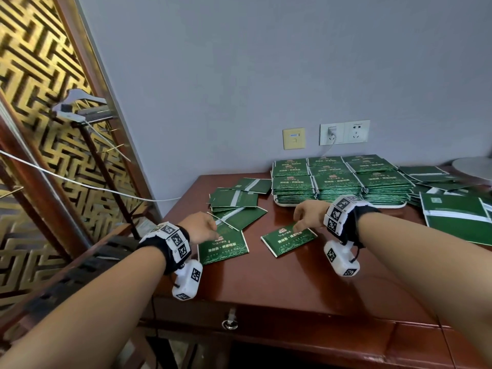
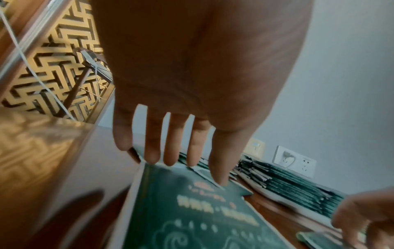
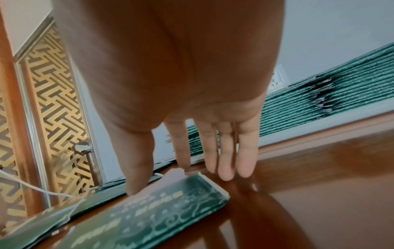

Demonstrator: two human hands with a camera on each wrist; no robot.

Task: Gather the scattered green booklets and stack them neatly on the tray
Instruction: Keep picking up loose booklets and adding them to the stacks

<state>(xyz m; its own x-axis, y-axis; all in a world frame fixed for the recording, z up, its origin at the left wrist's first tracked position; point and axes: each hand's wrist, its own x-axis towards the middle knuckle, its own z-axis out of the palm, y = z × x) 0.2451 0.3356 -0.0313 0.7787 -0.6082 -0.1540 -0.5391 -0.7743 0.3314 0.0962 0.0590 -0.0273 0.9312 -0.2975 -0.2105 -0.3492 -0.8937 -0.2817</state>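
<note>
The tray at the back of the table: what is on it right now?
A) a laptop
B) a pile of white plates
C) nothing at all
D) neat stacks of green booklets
D: the tray holds several neat stacks of green booklets, side by side in rows.
</note>
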